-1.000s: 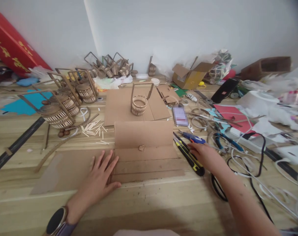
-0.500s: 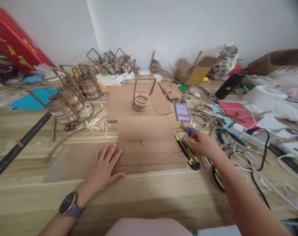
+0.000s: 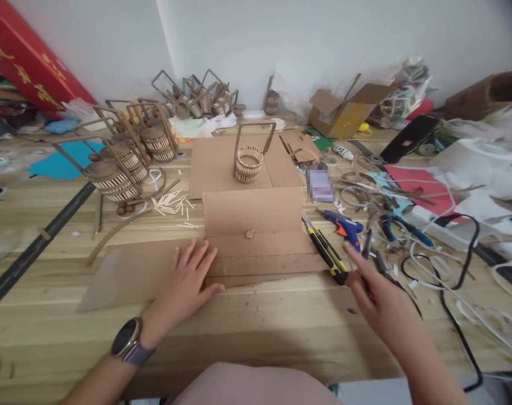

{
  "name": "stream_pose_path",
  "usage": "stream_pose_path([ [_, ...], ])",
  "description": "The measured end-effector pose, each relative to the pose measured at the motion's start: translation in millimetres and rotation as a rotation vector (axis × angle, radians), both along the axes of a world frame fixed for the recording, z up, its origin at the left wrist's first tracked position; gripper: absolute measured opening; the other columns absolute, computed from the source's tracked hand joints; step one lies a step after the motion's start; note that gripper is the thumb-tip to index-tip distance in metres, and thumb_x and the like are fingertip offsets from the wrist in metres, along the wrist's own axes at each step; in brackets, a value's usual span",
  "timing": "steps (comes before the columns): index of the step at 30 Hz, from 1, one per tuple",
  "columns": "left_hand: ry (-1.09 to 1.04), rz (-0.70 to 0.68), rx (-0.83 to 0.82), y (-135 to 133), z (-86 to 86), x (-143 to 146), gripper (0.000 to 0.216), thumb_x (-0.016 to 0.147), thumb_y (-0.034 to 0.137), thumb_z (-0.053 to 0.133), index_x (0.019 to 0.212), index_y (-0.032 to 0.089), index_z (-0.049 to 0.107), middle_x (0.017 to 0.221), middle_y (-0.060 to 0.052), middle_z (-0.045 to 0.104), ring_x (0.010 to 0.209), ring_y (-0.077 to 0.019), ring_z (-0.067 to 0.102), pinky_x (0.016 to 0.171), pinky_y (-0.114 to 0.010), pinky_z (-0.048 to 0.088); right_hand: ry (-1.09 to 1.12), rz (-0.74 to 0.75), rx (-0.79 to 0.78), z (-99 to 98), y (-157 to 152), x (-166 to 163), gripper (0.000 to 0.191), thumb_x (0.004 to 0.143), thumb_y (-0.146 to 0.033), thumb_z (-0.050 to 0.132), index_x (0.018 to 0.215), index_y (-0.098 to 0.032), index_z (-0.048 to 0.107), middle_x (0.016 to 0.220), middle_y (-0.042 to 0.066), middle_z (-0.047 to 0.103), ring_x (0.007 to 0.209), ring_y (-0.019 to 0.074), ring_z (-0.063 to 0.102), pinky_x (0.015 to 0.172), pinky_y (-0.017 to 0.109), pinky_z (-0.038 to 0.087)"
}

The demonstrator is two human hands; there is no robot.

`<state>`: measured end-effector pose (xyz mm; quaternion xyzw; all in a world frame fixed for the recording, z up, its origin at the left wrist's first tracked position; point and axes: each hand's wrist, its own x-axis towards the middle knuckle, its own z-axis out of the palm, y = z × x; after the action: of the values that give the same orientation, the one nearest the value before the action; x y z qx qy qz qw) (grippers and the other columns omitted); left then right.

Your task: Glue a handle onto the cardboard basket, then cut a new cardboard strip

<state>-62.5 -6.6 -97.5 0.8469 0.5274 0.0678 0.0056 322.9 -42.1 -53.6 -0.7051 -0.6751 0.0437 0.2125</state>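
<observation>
My left hand (image 3: 184, 287) lies flat with fingers spread on a sheet of brown cardboard (image 3: 129, 267), beside a folded cardboard piece (image 3: 256, 211). Over the table on the right is my right hand (image 3: 380, 298), its index finger extended and nothing visibly held. Close to its fingertips lies a yellow-and-black utility knife (image 3: 327, 250), along the cardboard's right end. A blue glue gun (image 3: 342, 222) with an orange trigger rests just beyond the hand. Dark-bladed tools (image 3: 380, 261), perhaps scissors, lie partly hidden by the fingers. A small woven bamboo basket (image 3: 248, 166) with a tall handle stands further back.
Several lidded baskets (image 3: 116, 180) stand at the left near a pile of thin sticks (image 3: 169, 202). A phone (image 3: 320, 184), blue-handled pliers (image 3: 408, 229), coiled strips (image 3: 355, 196) and black cables (image 3: 454, 320) crowd the right. An open carton (image 3: 344, 112) sits by the wall.
My right hand has come back from the glue gun toward me, leaving the gun uncovered on the table. The left hand stays flat on the cardboard. The view has shifted slightly.
</observation>
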Motion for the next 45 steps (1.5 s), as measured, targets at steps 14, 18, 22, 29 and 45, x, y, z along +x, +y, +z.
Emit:
stream_pose_path([
  [14,-0.135,-0.125,-0.103,-0.9,23.4,28.2,0.021,0.094,0.017,0.062,0.112,0.017,0.072,0.116,-0.009,0.069,0.104,-0.0256,0.061,0.091,-0.042,0.055,-0.273,-0.191,-0.036,-16.6,28.1,8.7,0.048,0.097,-0.045,0.038,0.124,-0.013,0.061,0.088,0.016,0.072,0.068,0.0304,0.070,0.056,0.038,0.050],
  [18,-0.147,-0.151,-0.096,-0.3,18.6,26.0,0.023,0.096,0.017,0.059,0.116,0.017,0.070,0.122,-0.010,0.068,0.109,-0.0261,0.059,0.094,-0.043,0.054,0.194,-0.088,0.075,-14.7,24.5,2.9,0.042,0.088,-0.055,0.054,0.113,-0.023,0.052,0.091,0.011,0.077,0.068,0.0264,0.072,0.052,0.033,0.051],
  [22,-0.164,-0.201,-0.071,1.2,10.2,24.1,0.026,0.098,0.017,0.054,0.119,0.018,0.069,0.128,-0.009,0.067,0.112,-0.0251,0.057,0.095,-0.042,0.054,0.224,0.123,0.092,-22.0,29.6,-4.5,0.025,0.087,-0.045,0.060,0.096,-0.028,0.044,0.116,0.012,0.074,0.087,0.0267,0.075,0.061,0.034,0.057],
  [29,-0.178,-0.202,-0.077,-1.6,7.8,18.8,0.034,0.100,0.012,0.046,0.126,0.021,0.066,0.134,-0.008,0.065,0.118,-0.0235,0.055,0.099,-0.042,0.052,0.067,0.436,0.107,-42.6,45.9,-5.4,0.006,0.088,-0.025,0.052,0.087,-0.027,0.047,0.122,0.015,0.071,0.121,0.0287,0.063,0.088,0.042,0.057],
  [45,-0.109,-0.014,-0.140,-5.6,-5.2,7.6,0.041,0.100,0.024,0.049,0.141,0.026,0.055,0.151,-0.011,0.050,0.142,-0.0346,0.039,0.109,-0.063,0.039,0.012,0.416,-0.054,-47.2,36.6,8.1,0.015,0.090,-0.027,0.049,0.101,-0.026,0.059,0.121,0.011,0.072,0.113,0.0284,0.067,0.087,0.044,0.058],
])
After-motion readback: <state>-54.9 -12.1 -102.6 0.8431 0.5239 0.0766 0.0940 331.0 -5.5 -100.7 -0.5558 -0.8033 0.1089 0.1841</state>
